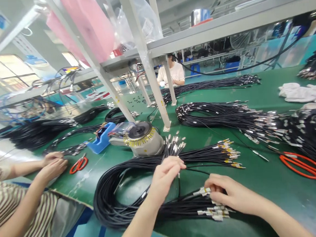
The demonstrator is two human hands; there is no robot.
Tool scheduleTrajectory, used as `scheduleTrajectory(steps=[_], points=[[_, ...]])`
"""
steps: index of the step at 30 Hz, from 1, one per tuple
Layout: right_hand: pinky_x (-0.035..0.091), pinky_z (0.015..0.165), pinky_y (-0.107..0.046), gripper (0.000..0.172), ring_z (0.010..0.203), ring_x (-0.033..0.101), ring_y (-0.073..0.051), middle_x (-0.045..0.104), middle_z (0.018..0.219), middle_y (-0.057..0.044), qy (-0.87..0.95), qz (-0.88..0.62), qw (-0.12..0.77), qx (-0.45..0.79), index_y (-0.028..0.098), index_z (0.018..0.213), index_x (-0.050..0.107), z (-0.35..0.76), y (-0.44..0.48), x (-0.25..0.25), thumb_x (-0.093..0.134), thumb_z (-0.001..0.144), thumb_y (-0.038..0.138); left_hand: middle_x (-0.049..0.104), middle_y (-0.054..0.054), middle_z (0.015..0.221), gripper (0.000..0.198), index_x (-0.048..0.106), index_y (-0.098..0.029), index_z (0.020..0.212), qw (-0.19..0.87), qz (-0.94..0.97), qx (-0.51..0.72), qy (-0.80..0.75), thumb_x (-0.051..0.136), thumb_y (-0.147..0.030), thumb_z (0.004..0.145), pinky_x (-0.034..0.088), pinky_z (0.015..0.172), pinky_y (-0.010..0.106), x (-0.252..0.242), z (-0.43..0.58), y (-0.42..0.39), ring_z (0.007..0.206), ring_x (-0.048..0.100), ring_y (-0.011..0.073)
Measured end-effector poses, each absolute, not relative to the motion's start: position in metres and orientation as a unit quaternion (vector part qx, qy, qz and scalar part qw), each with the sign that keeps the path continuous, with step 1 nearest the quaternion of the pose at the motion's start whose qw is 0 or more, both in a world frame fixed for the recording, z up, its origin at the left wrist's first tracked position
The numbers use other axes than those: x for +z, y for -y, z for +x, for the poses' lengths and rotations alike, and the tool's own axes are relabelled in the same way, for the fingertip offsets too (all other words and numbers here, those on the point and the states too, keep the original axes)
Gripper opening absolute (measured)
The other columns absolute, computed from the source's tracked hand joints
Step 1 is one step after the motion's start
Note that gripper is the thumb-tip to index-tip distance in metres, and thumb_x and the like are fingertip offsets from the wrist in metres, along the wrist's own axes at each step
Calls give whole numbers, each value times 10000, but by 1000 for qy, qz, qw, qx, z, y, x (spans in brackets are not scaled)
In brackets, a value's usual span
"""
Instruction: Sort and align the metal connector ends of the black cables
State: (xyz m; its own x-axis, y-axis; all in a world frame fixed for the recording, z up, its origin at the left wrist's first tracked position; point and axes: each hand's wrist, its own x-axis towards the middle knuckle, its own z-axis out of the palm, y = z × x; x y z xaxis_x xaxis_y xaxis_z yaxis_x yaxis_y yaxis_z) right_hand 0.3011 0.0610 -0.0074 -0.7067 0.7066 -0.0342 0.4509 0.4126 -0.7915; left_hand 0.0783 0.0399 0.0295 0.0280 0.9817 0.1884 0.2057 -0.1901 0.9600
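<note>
A looped bundle of black cables [106,192] lies before me, its ends turned to the right. My left hand [166,176] is closed over the middle of the loop and pinches a black cable, part of which hangs below the fingers. Just behind it, several silver cable ends [174,144] stick up. My right hand [230,192] has its fingers curled around the silver connectors [204,191] of the near strands; the exact grip is partly hidden. More silver connectors [216,212] lie beneath it. Yellow-tagged ends [231,153] lie farther back.
A round grey label dispenser [145,138] and a blue tape dispenser [102,137] stand behind the loop. Red-handled scissors [302,164] lie right, another red pair [79,164] left. A co-worker's hands [53,164] rest at left. Shelf posts [156,79] rise from the green table [267,183].
</note>
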Motion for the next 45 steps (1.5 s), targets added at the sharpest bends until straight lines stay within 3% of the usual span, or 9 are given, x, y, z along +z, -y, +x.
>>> scheduleTrajectory(steps=[4, 8, 14, 20, 25, 29, 32, 39, 45], points=[[370, 563, -223, 104, 604, 485, -135, 546, 672, 13, 849, -346, 117, 381, 195, 764, 560, 293, -52, -10, 475, 826, 191, 569, 86, 985, 195, 708, -143, 792, 375, 491, 594, -515, 551, -258, 794, 394, 664, 241, 37, 35, -24, 842, 509, 167], [364, 553, -231, 160, 594, 480, -141, 537, 656, 14, 852, -352, 121, 368, 203, 712, 501, 289, -49, -8, 461, 855, 262, 537, 68, 903, 204, 699, -122, 730, 379, 453, 629, -505, 598, -293, 775, 291, 464, 212, 37, 15, -12, 557, 388, 63], [395, 609, -250, 218, 659, 517, -162, 577, 709, -5, 846, -352, 153, 369, 208, 739, 502, 290, -50, -5, 417, 887, 343, 574, 39, 732, 245, 665, -113, 877, 433, 396, 647, -486, 604, -325, 769, 259, 369, 176, 46, 17, -9, 436, 406, 42], [419, 587, -239, 203, 613, 527, -148, 550, 667, 10, 810, -370, 185, 415, 210, 864, 510, 288, -51, -5, 366, 905, 347, 603, 55, 722, 289, 629, -86, 918, 453, 451, 580, -505, 550, -331, 787, 440, 493, 227, 31, 59, -39, 504, 518, 90], [429, 569, -234, 210, 597, 518, -142, 543, 648, 12, 793, -376, 225, 423, 204, 803, 511, 287, -51, -10, 366, 902, 320, 402, 129, 1318, 610, 338, -194, 1325, 392, 632, 419, -521, 543, -182, 750, 477, 755, 274, 8, 92, -42, 902, 565, 147], [450, 628, -254, 173, 671, 557, -156, 569, 713, 1, 778, -371, 262, 433, 203, 890, 494, 287, -50, -16, 360, 909, 312, 630, 30, 979, 224, 591, -218, 1002, 322, 780, 198, -498, 410, -244, 871, 435, 740, 266, 13, 101, -25, 819, 579, 151], [446, 656, -262, 168, 699, 561, -157, 572, 739, -4, 775, -362, 274, 439, 205, 939, 470, 288, -50, -16, 339, 925, 307, 626, -8, 726, 258, 580, -202, 756, 263, 801, 126, -522, 375, -272, 896, 392, 639, 242, 17, 105, -22, 702, 574, 153], [377, 588, -248, 318, 619, 476, -144, 503, 653, 8, 847, -357, 166, 356, 203, 671, 431, 292, -54, -12, 292, 948, 277, 596, -34, 652, 273, 511, -193, 644, 224, 804, 130, -536, 414, -264, 889, 303, 563, 224, 2, 112, -25, 623, 533, 122], [346, 575, -244, 277, 620, 446, -145, 479, 677, 8, 873, -343, 136, 319, 212, 687, 362, 293, -54, -20, 260, 945, 210, 603, -18, 648, 264, 509, -183, 628, 227, 803, 127, -536, 418, -200, 875, 292, 560, 231, -11, 116, -26, 613, 536, 126]])
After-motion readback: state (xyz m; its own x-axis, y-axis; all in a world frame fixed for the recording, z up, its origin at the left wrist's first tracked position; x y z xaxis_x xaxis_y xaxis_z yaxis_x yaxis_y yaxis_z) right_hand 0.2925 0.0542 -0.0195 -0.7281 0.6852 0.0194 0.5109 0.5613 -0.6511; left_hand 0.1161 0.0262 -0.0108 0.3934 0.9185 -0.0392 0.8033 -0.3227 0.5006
